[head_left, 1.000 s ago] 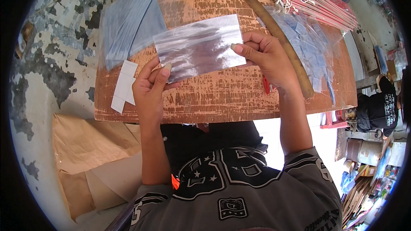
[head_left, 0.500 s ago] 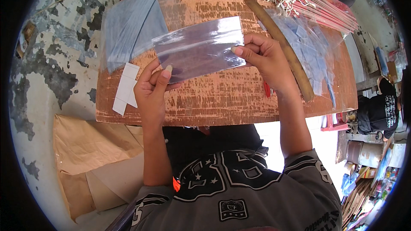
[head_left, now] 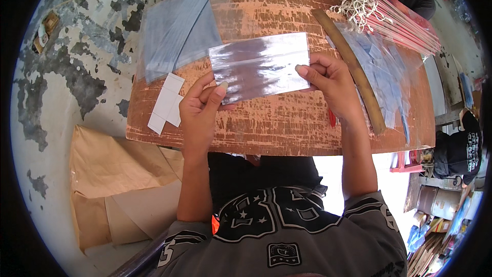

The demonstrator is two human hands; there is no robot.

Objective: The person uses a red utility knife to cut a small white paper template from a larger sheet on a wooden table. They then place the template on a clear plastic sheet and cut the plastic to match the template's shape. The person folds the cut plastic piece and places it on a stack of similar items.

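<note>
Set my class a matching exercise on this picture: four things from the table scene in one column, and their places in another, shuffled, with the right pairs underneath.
Things
1. Transparent sheet
2. Brown wooden strip
3. White card
4. Tangled white strings

Places
A. To the left of the left hand
B. At the far right of the table
C. Held between both hands
D. Just right of the right hand

Pairs: 1-C, 2-D, 3-A, 4-B
</note>
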